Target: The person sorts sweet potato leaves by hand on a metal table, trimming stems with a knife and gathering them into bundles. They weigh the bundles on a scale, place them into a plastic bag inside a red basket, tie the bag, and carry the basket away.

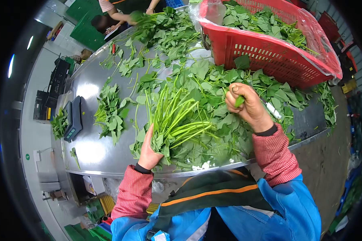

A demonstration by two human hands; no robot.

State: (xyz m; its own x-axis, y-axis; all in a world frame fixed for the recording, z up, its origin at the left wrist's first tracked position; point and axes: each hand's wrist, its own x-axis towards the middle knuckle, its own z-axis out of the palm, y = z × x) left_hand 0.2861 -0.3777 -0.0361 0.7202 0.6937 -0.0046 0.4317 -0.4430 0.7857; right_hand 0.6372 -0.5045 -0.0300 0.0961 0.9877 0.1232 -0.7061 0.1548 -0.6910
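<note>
1. Left hand (149, 152) clasps the leafy bunch (172, 114), stems fanning out, by the tabletop's (118, 156) near edge!
2. Right hand (251, 106), well apart, curls tight round a green sprig (239, 101) above loose leaves (207, 94).
3. Red crate (220, 45) toward the far right corner, scale (73, 118) by the left edge.

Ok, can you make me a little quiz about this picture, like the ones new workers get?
1. Which hand holds the big bunch?
2. True or false: the crate is blue.
3. Fill in the gap: the scale stands on the ____.

Key:
1. The left hand.
2. False; it is red.
3. Table.
</note>
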